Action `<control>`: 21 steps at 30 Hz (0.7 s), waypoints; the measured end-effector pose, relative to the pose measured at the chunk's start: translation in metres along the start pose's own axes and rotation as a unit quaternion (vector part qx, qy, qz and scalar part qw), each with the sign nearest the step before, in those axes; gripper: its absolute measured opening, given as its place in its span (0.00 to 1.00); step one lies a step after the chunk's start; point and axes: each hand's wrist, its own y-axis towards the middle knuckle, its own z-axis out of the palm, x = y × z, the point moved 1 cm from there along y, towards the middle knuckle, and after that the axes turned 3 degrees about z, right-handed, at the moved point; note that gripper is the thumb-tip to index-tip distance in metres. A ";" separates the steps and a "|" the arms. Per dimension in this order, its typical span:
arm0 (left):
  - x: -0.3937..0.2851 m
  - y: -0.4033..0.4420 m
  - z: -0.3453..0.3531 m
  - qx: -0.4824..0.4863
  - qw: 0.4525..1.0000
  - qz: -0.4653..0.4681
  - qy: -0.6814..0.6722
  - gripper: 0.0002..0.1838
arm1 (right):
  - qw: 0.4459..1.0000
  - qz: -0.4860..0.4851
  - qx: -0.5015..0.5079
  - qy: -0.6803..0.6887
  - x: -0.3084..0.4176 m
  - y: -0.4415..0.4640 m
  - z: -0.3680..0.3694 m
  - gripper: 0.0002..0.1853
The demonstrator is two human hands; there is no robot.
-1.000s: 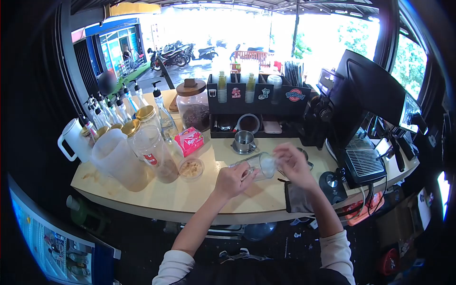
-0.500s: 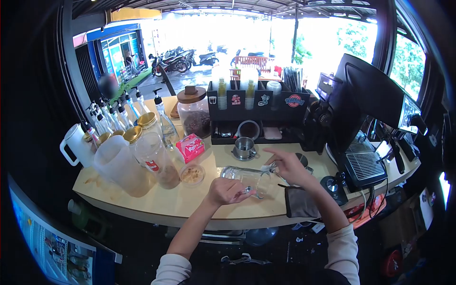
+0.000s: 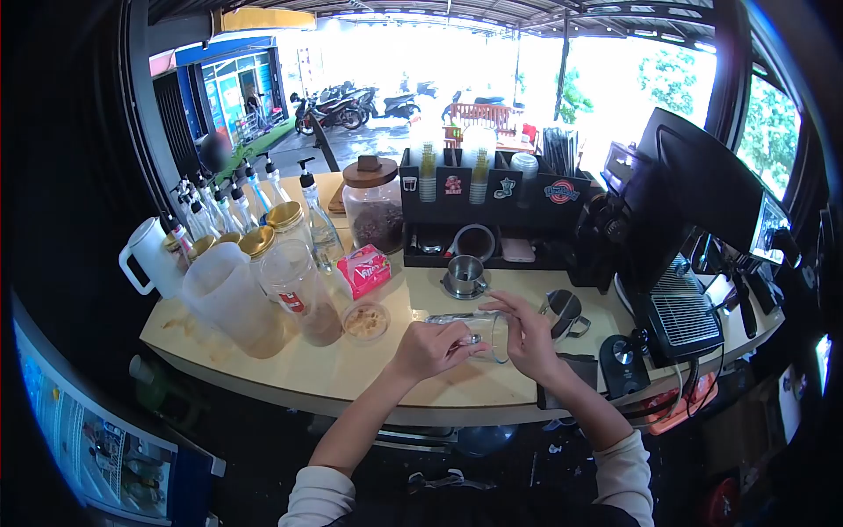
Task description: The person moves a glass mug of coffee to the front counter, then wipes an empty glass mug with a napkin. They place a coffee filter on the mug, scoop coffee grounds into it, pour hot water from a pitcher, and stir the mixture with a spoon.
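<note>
glass mug in left hand

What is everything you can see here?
Glass mug: one, clear, centre
Metal cup: one, silver, behind mug
Packet: one, pink, left of cup
Shallow tub: one, clear, before packet
Gold-lidded jars: several, clear, left
Pitcher: one, translucent, left
Jug: one, white, far left
Pump bottles: several, mostly clear, left
Organizer: one, black, back
Grilled machine: one, black, right
Motorbikes: several, dark, outside
Counter: one, yellowish, beneath
Left hand, right hand: one each, bare, at mug
</note>
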 end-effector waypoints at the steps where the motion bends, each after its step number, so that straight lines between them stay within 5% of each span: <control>1: -0.002 0.002 0.000 0.010 1.000 -0.006 -0.005 0.18 | 0.999 -0.032 -0.020 0.009 -0.002 -0.001 0.001 0.30; 3: -0.002 0.004 0.002 0.027 1.000 -0.012 0.009 0.18 | 0.997 -0.063 -0.041 0.018 -0.008 -0.004 0.007 0.29; 5: 0.001 0.001 0.006 0.043 0.999 -0.018 0.022 0.18 | 0.977 -0.198 -0.051 -0.055 -0.014 -0.009 0.014 0.30; 7: 0.015 -0.009 0.015 0.024 0.959 -0.259 -0.110 0.17 | 0.975 -0.191 -0.021 -0.116 -0.013 -0.013 0.010 0.30; 9: 0.013 -0.010 0.015 0.052 0.951 -0.278 -0.123 0.16 | 0.967 -0.183 0.001 -0.179 -0.012 -0.014 0.008 0.30; 11: 0.022 -0.022 0.025 -0.024 0.892 -0.317 -0.321 0.18 | 0.953 -0.222 0.021 -0.206 -0.008 -0.013 0.008 0.30; 15: 0.030 -0.026 0.026 -0.114 0.812 -0.414 -0.396 0.21 | 0.937 -0.256 0.034 -0.236 0.003 -0.019 0.012 0.29; 17: 0.035 -0.021 0.012 -0.122 0.700 -0.527 -0.466 0.24 | 0.907 -0.297 0.092 -0.283 -0.011 -0.031 0.016 0.28; 19: 0.037 -0.016 0.005 -0.166 0.687 -0.542 -0.455 0.24 | 0.921 -0.253 0.104 -0.276 -0.034 -0.043 0.010 0.28; 21: 0.039 -0.011 -0.008 -0.167 0.758 -0.486 -0.402 0.24 | 0.994 -0.029 -0.018 -0.107 -0.043 -0.042 0.005 0.21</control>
